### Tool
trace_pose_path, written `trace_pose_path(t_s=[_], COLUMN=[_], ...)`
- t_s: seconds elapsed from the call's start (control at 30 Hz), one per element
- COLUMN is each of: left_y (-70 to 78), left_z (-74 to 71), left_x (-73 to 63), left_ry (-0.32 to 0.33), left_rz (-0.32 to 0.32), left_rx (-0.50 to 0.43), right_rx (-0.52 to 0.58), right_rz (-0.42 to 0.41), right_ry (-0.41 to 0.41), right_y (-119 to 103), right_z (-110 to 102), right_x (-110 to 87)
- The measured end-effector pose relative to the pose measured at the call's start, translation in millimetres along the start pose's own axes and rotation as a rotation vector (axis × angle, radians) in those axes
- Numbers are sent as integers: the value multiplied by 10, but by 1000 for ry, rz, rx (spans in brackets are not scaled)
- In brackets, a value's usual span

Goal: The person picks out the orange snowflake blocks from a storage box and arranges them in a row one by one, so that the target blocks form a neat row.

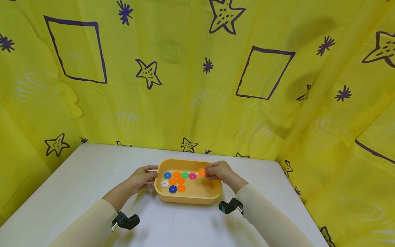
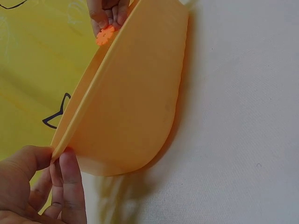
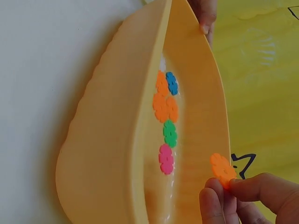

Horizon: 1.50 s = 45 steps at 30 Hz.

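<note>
Near room: White tabletop [image 1: 176, 226] stretched between your sleeves and the tray, widening to both sides.
Near edge: Your peach-orange, round-cornered, smooth tray [image 1: 185, 200] presented its long wall.
Left hand: Your left hand [image 1: 142, 178] pinched the tray's left rim, thumb against fingers.
Cluster: Nine flat, notched, multicoloured discs [image 1: 181, 188] lay on the tray floor, mostly leftward.
Right hand: Your right hand [image 1: 218, 170] pinched one orange, notched, flat disc [image 1: 202, 172] over the tray's right part.
Far edge: Yellow, star-printed curtain [image 1: 172, 113] rose behind the tabletop.
</note>
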<state>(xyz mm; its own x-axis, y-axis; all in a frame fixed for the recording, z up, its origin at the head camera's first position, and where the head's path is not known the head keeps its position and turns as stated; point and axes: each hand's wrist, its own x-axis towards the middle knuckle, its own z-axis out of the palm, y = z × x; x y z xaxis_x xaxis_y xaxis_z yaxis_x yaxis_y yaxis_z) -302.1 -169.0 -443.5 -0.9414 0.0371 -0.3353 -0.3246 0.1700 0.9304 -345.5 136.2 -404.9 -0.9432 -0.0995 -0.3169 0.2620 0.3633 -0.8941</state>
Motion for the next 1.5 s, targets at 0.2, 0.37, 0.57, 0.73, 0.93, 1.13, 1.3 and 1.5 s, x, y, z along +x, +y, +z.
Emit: trace_pose_path(t_s=[0.2,0.37,0.57,0.73,0.93,1.13,1.3,1.5], left_y=[8,3,6,7,2,-13,-20,-17], left_z=[-8,-11,-8,-5,-1,-2,-5,-2], left_x=[0,4,-2,-5,1,12,15,14], left_ry=[-5,-8,-5,2,13,7,10,4], left_rz=[-1,-3,-5,-15,-21,-14,-15,-17], left_rx=[-1,-4,-8,-2,3,8,8,4], right_rx=[5,1,31,74,90,116,98,84], right_rz=[6,10,4,2,11,3,0,17], right_ry=[-4,-1,-10,-22,-23,-25,-16,7], right_y=[-22,-28,-10,10,37,86,116,182], right_z=[-80,-127,-213,-278,-344,-437,-534,-659], right_x=[5,17,12,10,13,-3,-19,-24])
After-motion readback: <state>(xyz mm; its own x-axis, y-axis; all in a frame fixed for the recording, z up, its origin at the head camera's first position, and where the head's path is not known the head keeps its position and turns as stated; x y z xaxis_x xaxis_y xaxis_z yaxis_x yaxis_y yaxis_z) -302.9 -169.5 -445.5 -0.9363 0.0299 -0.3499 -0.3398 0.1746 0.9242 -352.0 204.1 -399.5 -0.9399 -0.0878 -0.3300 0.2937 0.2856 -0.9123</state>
